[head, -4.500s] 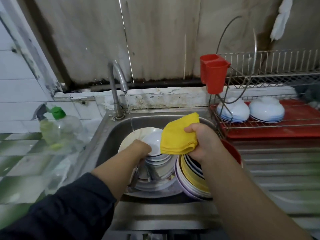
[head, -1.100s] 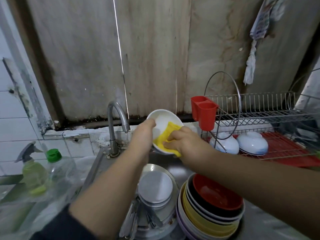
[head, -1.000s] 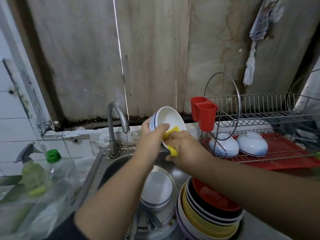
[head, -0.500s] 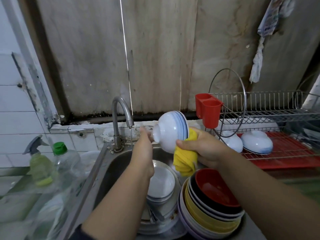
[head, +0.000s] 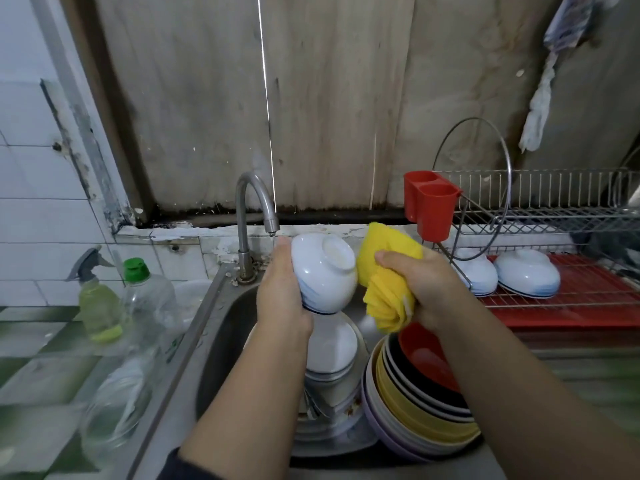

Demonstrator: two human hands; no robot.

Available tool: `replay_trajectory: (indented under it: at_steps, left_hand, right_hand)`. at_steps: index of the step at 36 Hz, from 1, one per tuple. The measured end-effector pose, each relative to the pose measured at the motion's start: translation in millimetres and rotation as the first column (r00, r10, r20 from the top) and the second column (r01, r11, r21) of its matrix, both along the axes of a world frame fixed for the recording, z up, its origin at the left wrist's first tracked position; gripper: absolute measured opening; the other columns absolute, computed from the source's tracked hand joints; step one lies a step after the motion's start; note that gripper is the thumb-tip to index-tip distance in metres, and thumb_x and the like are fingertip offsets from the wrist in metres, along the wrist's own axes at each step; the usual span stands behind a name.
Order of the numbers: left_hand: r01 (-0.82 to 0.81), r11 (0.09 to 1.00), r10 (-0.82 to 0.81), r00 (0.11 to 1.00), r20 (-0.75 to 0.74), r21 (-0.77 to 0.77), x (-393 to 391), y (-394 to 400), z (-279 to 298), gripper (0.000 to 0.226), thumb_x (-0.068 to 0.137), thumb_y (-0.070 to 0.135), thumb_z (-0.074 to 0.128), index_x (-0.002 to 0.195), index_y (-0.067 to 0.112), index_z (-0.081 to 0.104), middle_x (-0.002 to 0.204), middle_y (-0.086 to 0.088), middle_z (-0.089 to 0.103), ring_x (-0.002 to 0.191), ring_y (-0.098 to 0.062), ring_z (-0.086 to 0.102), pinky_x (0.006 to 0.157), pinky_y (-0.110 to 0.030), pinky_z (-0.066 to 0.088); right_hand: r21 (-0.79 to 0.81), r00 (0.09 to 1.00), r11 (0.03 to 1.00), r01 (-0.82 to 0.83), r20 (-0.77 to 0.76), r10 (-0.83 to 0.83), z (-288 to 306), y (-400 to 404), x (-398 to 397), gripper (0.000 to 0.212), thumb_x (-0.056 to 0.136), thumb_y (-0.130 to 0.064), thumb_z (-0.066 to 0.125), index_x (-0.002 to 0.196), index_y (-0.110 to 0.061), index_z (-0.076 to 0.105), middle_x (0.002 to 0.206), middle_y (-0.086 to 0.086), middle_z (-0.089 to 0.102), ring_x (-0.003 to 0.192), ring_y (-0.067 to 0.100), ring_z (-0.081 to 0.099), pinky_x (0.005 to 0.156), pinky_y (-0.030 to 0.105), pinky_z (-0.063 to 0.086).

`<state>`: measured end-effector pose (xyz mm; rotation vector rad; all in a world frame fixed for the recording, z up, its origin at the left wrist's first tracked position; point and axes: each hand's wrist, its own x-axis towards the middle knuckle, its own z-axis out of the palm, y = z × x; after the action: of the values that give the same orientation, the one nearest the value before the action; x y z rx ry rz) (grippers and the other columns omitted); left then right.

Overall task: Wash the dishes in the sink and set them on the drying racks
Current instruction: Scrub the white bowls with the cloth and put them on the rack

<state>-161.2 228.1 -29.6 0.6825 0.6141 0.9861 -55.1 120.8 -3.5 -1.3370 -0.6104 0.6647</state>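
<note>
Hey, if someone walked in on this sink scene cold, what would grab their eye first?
Probably the bright yellow cloth bunched in the right hand over the sink, beside the white bowl that the left hand holds turned bottom-out under the tap. Next, the stack of coloured bowls in the sink's right side, red one on top, and the red cutlery holder on the drying rack.

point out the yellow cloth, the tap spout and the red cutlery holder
yellow cloth (head: 382,275), head view, on its bunched middle above the sink
tap spout (head: 272,225), head view, on the nozzle end
red cutlery holder (head: 431,209), head view, on its front cup wall
</note>
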Motion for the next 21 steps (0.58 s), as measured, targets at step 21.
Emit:
replay_trajectory:
  at_steps: [21]
  left_hand:
    - [-0.130,0.964,0.186,0.954,-0.236,0.231,-14,-15,-5,0.025,0.090,0.049,0.056,0.092,0.024,0.058,0.094,-0.002,0.065,0.084,-0.021,0.063,0.077,-0.038,0.053]
  right_hand:
    - [-0.417,0.825,0.908,0.047,0.529,0.200,20,-10,-3,0.014,0.086,-0.005,0.053,0.093,-0.004,0.066,0.074,0.008,0.064,0.066,0.020,0.059,0.060,0.024,0.051]
